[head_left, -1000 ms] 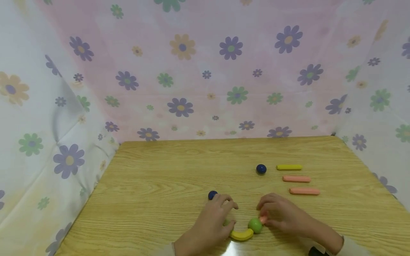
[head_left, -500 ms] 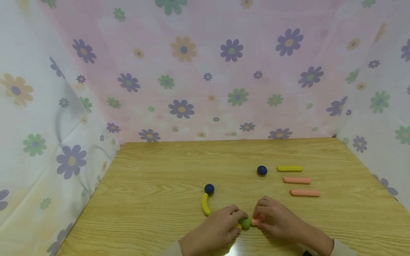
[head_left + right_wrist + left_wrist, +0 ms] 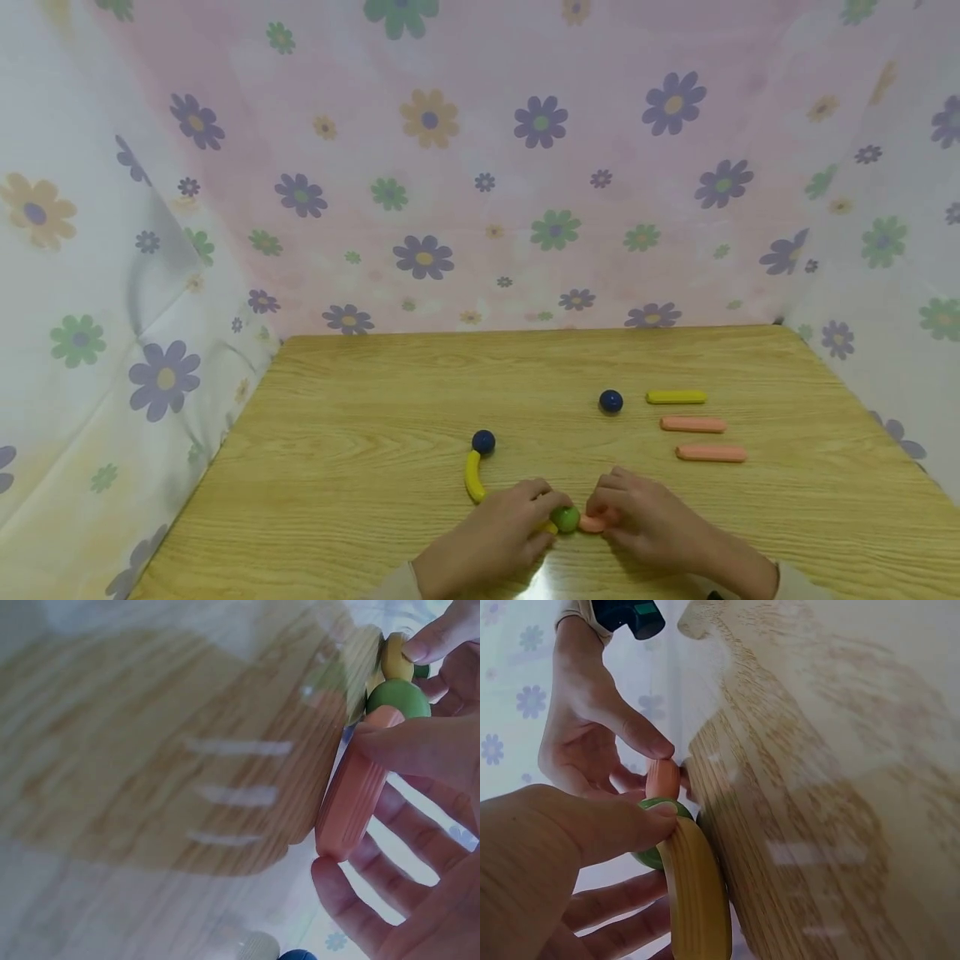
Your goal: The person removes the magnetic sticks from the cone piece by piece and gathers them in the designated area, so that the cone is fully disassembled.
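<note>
My left hand [image 3: 506,527] pinches a yellow curved stick [image 3: 697,892] near its end, with the thumb at its joint with a green ball [image 3: 567,518] and the index finger over the ball. My right hand [image 3: 656,523] grips a salmon ridged stick [image 3: 352,791] between thumb and fingers. One end of that stick meets the green ball. Farther left, another yellow curved stick [image 3: 474,477] runs up to a dark blue ball [image 3: 483,442]. The left hand hides the middle of this row in the head view.
At the back right lie a yellow straight stick [image 3: 677,397] and two salmon sticks, one upper [image 3: 693,425] and one lower [image 3: 711,453]. A second dark blue ball [image 3: 611,402] sits beside them. Flowered cloth [image 3: 480,183] surrounds the wooden table [image 3: 360,408].
The left hand has moved right, up to the green ball. The row has shifted left, its blue ball and first yellow curved stick coming into view. The right hand has followed, holding the salmon stick.
</note>
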Demonstrator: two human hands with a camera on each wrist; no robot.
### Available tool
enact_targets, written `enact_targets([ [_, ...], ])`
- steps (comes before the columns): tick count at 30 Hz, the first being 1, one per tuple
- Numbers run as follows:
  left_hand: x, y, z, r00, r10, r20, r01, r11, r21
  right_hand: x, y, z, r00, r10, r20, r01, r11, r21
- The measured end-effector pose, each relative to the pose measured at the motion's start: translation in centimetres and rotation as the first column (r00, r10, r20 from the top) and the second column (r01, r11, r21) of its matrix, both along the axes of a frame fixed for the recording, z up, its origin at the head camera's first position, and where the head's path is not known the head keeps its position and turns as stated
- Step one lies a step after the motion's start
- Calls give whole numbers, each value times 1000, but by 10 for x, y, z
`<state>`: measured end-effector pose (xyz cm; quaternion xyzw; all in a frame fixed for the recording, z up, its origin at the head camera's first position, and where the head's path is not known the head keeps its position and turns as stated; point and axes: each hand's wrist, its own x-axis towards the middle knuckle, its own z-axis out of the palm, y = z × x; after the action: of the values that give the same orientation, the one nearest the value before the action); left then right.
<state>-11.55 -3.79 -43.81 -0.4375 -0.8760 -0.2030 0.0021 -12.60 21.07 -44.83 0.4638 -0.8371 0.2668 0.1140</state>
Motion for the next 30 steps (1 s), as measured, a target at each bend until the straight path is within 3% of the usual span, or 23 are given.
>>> enact_targets([
  [9,-2,-2,-1,997,27,-79,-32,998,-56,1,9,2,993,-117,14,116,993,32],
  [17,-3,-10,0,999,-3,-48,-1,996,-89,-1,21,8,989,-145,-7,145,989,40],
  [24,-7,-20,3,999,-46,16,48,992,-119,-5,36,16,990,-135,29,135,991,22],
  [30,-8,-20,2,999,-46,26,49,992,-117,-8,46,25,988,-147,46,147,989,2],
])
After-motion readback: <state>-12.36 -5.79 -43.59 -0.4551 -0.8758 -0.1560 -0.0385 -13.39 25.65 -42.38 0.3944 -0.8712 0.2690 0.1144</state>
